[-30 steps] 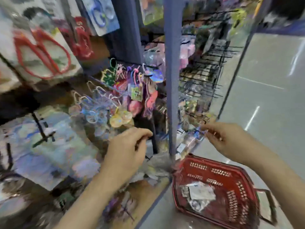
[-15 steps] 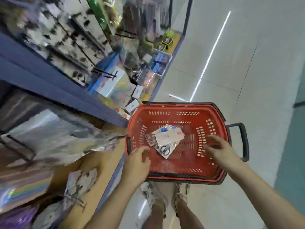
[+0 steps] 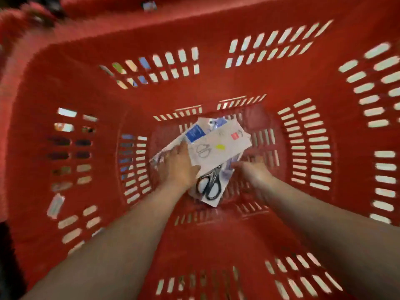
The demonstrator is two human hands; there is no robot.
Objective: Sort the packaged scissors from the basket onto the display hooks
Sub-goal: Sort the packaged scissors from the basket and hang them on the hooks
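Head view looks straight down into the red basket [image 3: 303,83]. A small pile of packaged scissors lies on its floor, and I take the black-handled scissors [image 3: 208,185] as reference. That pack lies with its handles toward the person. Its blades run away and a little to the right, then vanish under the top pack [image 3: 220,146], a white card (printed side with blue label up) that lies crosswise over the blade end. The left hand [image 3: 179,167] is just left of the black-handled scissors, with fingers stretched out and laid on the pile and fingertips at the left edge of the top pack. It touches the pile, but no closed hold is visible, and blur hides whether the thumb is under the card. The right hand [image 3: 252,172] is just right of the black-handled scissors, fingers apart and loosely bent toward the pack's right edge. It holds nothing, and contact cannot be told. Judgement: this is the pick-up step and no pack is lifted yet. Both hands flank the reference pack at about equal closeness, but only the left is on the pile. The top pack has to come off first, since it pins the blades, and a grasp across its short side looks easier. A glossy wrap may slip.
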